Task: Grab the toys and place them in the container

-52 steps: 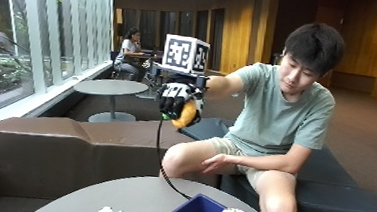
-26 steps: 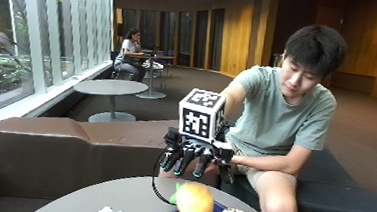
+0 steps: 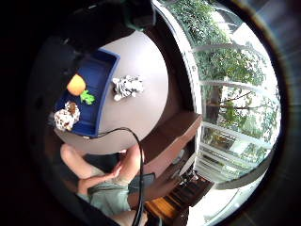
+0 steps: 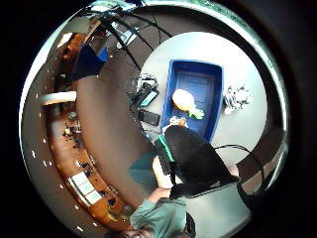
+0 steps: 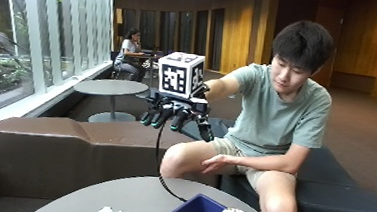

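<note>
3 toys (image 3: 76, 85) in 1 blue container (image 3: 104, 63), 1 toy (image 3: 127, 86) on table (image 3: 141, 113)

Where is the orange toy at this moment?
In both palm views the orange toy lies inside the blue container on the round table, next to a small green toy.

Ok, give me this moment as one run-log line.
right hand: open, raised above table, holding nothing | blue container: orange toy, spotted toy inside | grey-white plush toy: on table beside container
</note>
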The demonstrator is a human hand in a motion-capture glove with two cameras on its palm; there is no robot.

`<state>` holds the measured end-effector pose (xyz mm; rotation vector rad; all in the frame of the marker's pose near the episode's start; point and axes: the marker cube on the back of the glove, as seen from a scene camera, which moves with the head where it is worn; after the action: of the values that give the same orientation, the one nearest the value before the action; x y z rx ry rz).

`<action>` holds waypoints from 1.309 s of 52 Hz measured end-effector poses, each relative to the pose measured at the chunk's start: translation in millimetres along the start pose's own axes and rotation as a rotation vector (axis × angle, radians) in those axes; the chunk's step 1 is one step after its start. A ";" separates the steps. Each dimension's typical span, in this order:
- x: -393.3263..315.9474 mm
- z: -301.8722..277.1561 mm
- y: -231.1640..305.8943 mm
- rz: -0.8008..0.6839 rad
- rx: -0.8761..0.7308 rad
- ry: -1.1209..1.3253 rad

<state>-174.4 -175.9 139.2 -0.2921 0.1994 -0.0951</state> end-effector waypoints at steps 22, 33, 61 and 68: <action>87.8 37.4 -30.8 0.019 -0.083 -0.051; 121.6 126.3 -81.7 -0.006 -0.237 -0.066; 175.8 358.8 -120.8 0.021 -0.218 -0.205; 170.2 363.8 -109.4 0.080 -0.058 -0.255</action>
<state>60.5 -200.5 481.9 -0.3502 -0.0397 0.0277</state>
